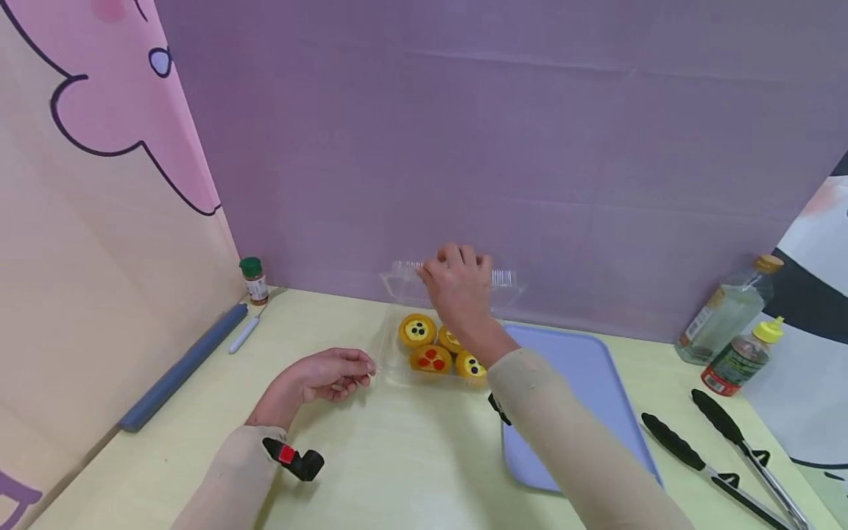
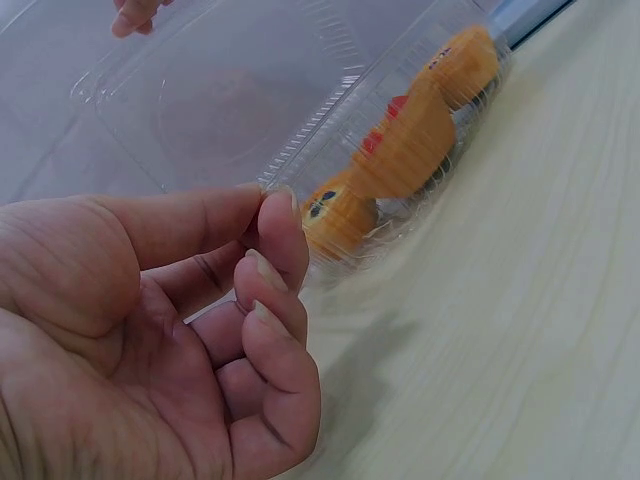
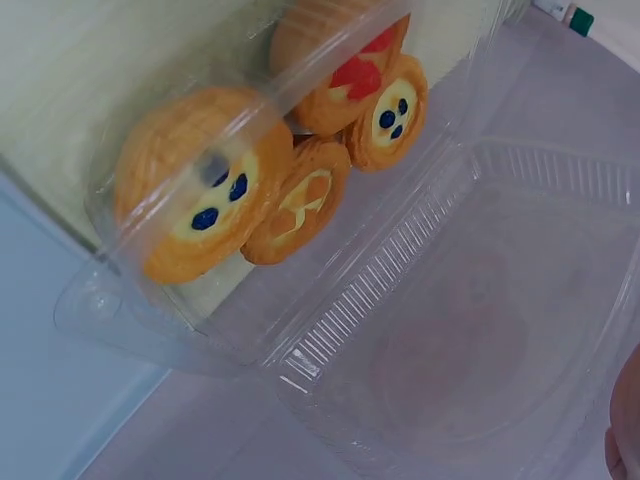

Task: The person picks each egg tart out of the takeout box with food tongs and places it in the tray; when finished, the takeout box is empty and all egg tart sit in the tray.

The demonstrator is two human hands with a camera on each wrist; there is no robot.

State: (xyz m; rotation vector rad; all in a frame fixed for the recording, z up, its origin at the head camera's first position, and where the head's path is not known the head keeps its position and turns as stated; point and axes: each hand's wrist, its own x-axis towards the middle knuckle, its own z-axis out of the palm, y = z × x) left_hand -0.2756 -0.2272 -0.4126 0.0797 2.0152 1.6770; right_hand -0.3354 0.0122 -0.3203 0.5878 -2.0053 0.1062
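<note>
A clear plastic clamshell box [image 1: 397, 353] stands open on the pale table. It holds several round yellow tarts [image 1: 417, 330] with blue or red dots. My right hand [image 1: 457, 274] reaches over them and grips the top edge of the raised lid [image 1: 506, 280] against the purple backdrop. My left hand [image 1: 363, 370] lies on the table at the box's front left corner. In the left wrist view its thumb and forefinger pinch that corner rim [image 2: 275, 192], and the tarts [image 2: 400, 160] show through the wall. The right wrist view shows the tarts [image 3: 200, 195] and the open lid [image 3: 480, 330].
A light blue tray [image 1: 596, 383] lies right of the box. Two black tongs [image 1: 689, 453] [image 1: 735, 434] and two bottles [image 1: 729, 309] [image 1: 745, 357] are at the far right. A spice jar [image 1: 255, 280], a white pen [image 1: 242, 335] and a grey-blue roll [image 1: 185, 368] sit left.
</note>
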